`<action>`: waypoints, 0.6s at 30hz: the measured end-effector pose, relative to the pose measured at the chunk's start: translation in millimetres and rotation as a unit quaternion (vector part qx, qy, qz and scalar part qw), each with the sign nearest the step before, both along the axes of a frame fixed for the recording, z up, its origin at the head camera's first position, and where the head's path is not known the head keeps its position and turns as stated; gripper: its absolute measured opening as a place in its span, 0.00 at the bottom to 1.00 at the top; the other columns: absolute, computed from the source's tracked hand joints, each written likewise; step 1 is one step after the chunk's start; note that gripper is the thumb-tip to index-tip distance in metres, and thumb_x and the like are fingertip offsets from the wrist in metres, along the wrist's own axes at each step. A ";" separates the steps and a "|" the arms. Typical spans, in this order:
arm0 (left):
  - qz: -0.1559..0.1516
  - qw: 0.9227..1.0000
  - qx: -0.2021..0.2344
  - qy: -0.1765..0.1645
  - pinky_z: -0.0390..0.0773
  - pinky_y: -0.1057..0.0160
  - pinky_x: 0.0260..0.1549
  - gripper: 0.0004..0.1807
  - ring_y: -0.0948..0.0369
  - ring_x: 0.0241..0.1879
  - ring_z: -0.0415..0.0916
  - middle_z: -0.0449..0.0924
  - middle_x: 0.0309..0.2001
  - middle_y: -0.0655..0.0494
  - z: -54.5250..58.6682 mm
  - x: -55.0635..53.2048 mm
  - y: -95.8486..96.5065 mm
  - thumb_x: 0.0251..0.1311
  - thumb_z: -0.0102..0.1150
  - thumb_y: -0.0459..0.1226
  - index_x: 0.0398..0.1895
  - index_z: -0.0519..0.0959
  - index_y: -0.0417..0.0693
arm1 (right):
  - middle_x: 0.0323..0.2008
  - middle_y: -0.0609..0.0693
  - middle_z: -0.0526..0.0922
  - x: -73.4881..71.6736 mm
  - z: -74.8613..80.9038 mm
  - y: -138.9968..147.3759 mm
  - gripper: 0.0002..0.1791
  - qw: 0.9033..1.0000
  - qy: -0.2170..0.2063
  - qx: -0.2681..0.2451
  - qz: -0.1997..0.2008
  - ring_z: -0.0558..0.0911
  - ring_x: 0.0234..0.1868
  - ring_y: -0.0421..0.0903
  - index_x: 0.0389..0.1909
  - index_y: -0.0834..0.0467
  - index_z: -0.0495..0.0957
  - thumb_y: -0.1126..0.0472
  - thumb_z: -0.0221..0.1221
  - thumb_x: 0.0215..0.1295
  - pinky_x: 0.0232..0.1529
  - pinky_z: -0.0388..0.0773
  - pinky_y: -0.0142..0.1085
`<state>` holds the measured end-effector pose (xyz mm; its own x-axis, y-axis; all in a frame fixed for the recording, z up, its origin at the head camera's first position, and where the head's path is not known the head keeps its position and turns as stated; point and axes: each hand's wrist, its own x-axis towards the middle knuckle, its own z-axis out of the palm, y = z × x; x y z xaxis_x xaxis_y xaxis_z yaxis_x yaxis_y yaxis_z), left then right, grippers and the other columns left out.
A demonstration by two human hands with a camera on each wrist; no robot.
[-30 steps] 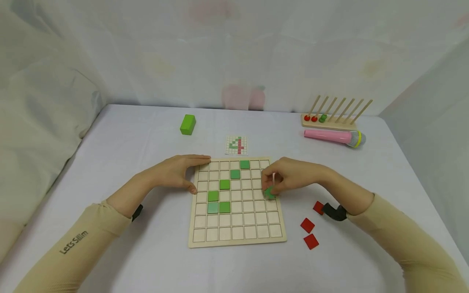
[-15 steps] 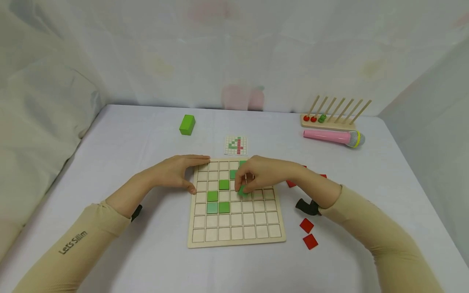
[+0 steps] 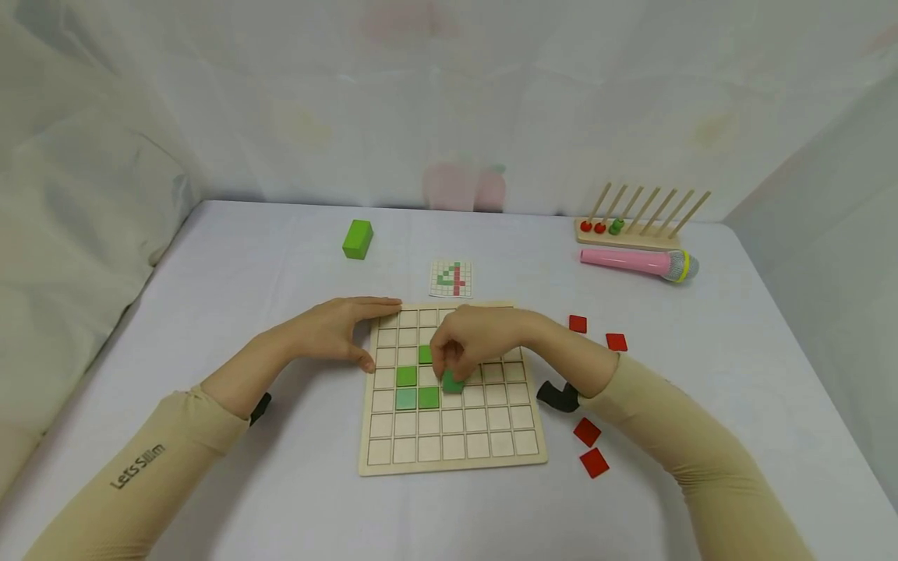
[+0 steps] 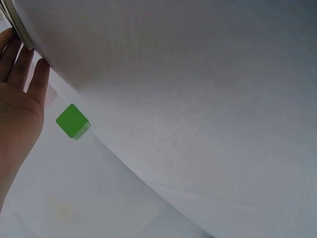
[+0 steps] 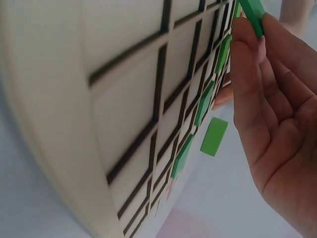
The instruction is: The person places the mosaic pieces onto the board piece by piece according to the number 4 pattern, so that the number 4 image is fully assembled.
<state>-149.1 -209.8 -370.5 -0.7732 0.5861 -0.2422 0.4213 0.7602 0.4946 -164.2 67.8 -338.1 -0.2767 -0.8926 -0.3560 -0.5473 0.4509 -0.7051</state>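
A wooden grid board (image 3: 454, 467) lies on the white table in the head view. My left hand (image 3: 328, 329) rests against its upper left edge, thumb and fingers spread; in the left wrist view the fingertips touch the board's side (image 4: 22, 32). Between thumb and fingers my right hand (image 3: 484, 335) pinches a green square tile (image 3: 453, 382) over the middle of the board. The right wrist view shows this tile (image 5: 254, 17) tilted. Several green tiles (image 3: 406, 376) sit in cells to the left. My right hand hides the board's upper middle cells.
Behind the board lies a small pattern card (image 3: 451, 279) with a green and red figure. A green block (image 3: 358, 239) stands at the back left. A pink microphone (image 3: 631, 262) and a peg rack (image 3: 627, 234) are back right. Several red tiles (image 3: 595, 463) lie right of the board.
My right hand has carried the green tile leftward from the board's right edge to its middle, lower now than half a second ago. The left hand has stayed in place.
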 end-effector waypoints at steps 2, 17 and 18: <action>-0.001 1.000 0.001 0.000 0.60 0.43 0.73 0.55 0.52 0.77 0.57 0.62 0.76 0.60 -0.1 0.0 0.1 0.37 0.80 0.50 0.74 0.65 0.55 | 0.25 0.42 0.83 1.8 -1.0 -3.4 0.09 1.000 -0.008 0.010 -0.006 0.78 0.27 0.35 0.33 0.51 0.85 0.68 0.67 0.54 0.33 0.76 0.27; -0.003 1.000 0.001 -0.001 0.59 0.43 0.74 0.55 0.51 0.77 0.56 0.62 0.76 0.59 0.7 0.0 -0.7 0.38 0.79 0.50 0.74 0.64 0.55 | 0.22 0.43 0.85 14.2 0.0 -12.6 0.07 0.998 -0.001 0.059 -0.032 0.79 0.24 0.35 0.30 0.54 0.86 0.67 0.69 0.52 0.30 0.76 0.28; -0.002 1.000 0.001 -0.003 0.59 0.43 0.74 0.55 0.51 0.77 0.56 0.61 0.76 0.60 0.9 0.1 -0.5 0.38 0.79 0.50 0.74 0.64 0.55 | 0.22 0.43 0.85 14.9 0.4 -12.8 0.06 0.998 -0.002 0.061 -0.034 0.80 0.24 0.35 0.30 0.54 0.85 0.67 0.70 0.51 0.31 0.76 0.28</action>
<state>-149.0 -210.3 -369.6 -0.7693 0.5898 -0.2457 0.4215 0.7575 0.4985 -149.3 55.0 -337.7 -0.3341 -0.8217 -0.4617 -0.5095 0.5696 -0.6450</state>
